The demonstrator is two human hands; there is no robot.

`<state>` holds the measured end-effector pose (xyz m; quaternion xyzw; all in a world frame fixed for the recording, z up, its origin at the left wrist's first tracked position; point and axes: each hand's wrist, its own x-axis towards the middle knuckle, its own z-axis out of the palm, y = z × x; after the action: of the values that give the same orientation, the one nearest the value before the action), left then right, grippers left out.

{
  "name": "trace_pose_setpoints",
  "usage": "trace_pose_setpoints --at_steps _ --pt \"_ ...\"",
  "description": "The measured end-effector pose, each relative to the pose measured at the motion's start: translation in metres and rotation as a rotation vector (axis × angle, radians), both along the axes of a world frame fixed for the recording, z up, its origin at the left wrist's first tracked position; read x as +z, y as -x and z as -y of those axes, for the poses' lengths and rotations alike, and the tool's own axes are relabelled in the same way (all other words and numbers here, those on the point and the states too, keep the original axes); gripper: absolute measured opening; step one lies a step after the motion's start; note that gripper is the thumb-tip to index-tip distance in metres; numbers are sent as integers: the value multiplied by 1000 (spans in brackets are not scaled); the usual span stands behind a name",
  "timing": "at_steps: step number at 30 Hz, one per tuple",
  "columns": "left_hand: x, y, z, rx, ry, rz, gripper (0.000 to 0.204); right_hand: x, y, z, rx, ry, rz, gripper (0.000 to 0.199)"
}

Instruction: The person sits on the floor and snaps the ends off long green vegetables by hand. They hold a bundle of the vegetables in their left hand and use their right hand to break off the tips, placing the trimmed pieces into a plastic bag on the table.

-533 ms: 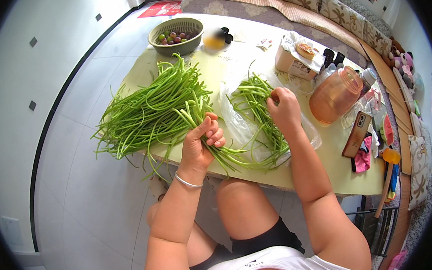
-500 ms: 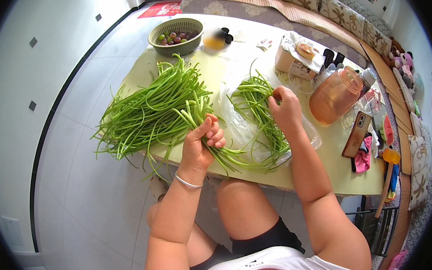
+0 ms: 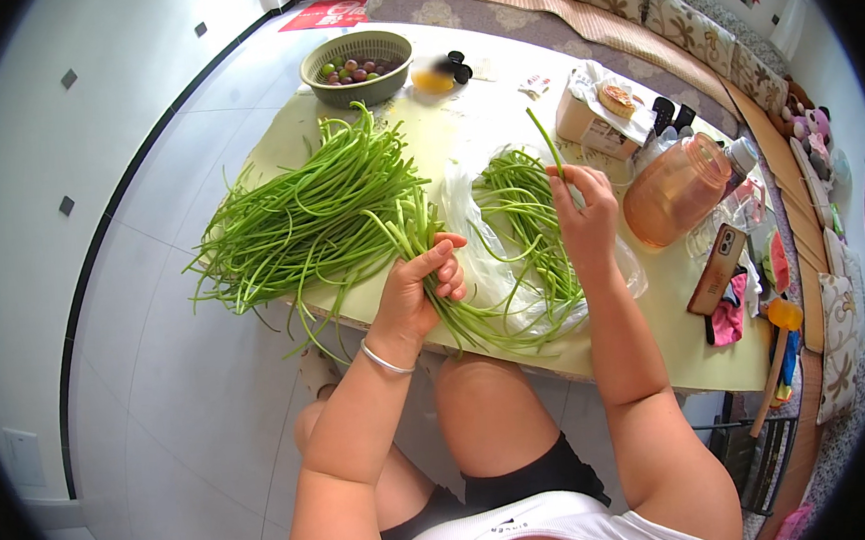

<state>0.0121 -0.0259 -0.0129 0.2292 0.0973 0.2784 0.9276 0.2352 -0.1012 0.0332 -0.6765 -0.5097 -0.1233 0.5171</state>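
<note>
My left hand (image 3: pixel 422 289) is closed around a bunch of long, thin green stalks (image 3: pixel 411 227), which look like garlic scapes. Their tips poke up past my thumb, and the other ends trail right over the table's front edge. Between the thumb and fingers of my right hand (image 3: pixel 586 209) a single green stalk (image 3: pixel 542 134) is pinched, pointing up and left. Just beneath that hand, a smaller heap of stalks (image 3: pixel 524 208) lies on a clear plastic bag (image 3: pixel 460 206). To the left of my left hand spreads a large pile of the same stalks (image 3: pixel 308 213).
A green colander (image 3: pixel 358 87) of grapes stands at the far left of the yellowish table (image 3: pixel 699 352). On the right are a pinkish jug (image 3: pixel 676 193), a phone (image 3: pixel 717 268), a box (image 3: pixel 593 123) with a mooncake on it, and an orange-headed mallet (image 3: pixel 784 314).
My right hand has lifted from the smaller heap with one stalk pinched in its fingers. My left hand has shifted slightly right, still gripping the bunch.
</note>
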Motion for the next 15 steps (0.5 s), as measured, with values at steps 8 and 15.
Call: trace_pose_setpoints --at_steps 8,15 --pt "-2 -4 3 139 26 -36 23 3 51 9 502 340 273 23" --pt "17 -7 7 264 142 -29 14 -1 41 3 331 214 60 12"
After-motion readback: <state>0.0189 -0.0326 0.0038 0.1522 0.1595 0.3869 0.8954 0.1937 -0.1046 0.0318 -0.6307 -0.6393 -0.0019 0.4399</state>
